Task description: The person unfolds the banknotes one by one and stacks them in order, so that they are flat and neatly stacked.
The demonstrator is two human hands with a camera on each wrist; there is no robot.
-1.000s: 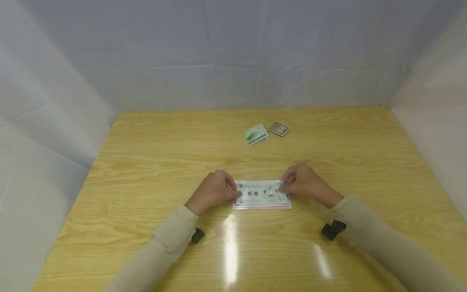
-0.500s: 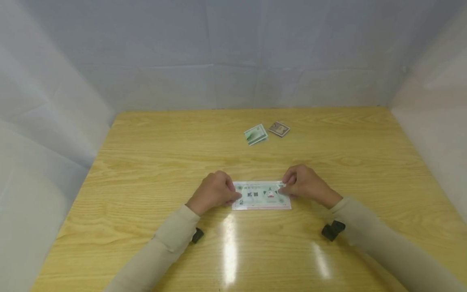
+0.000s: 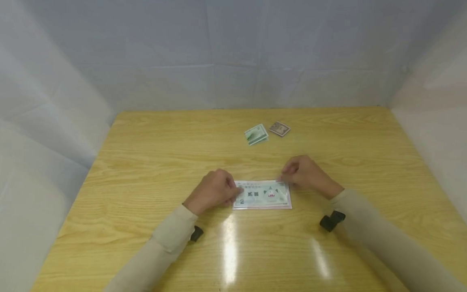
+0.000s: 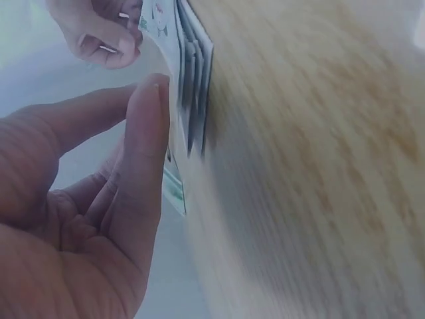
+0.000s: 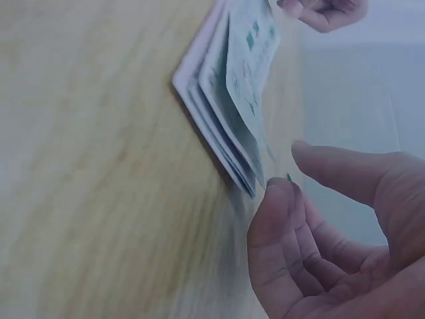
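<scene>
A stack of banknotes (image 3: 260,195) lies flat on the table; the top one is pale green, with a "2" and a small cartoon figure. My left hand (image 3: 213,191) holds the stack's left end, thumb over the top note; how many notes it grips is hidden. By the far right corner is my right hand (image 3: 308,175), a fingertip at the corner. In the right wrist view, the thumb (image 5: 345,169) stands apart from that fingertip, and the top note (image 5: 249,66) bows up from those below. The layered stack edges (image 4: 194,73) show in the left wrist view.
Farther back on the wooden table (image 3: 164,146) lie a folded green banknote (image 3: 256,134) and, to its right, a folded brown banknote (image 3: 279,129). Pale cloth (image 3: 233,52) hangs behind the table and at both sides.
My right hand has drawn up and back from the right end to its far corner, its thumb leaving the top note. The left hand has hardly moved. The top note now lies squarer on the stack.
</scene>
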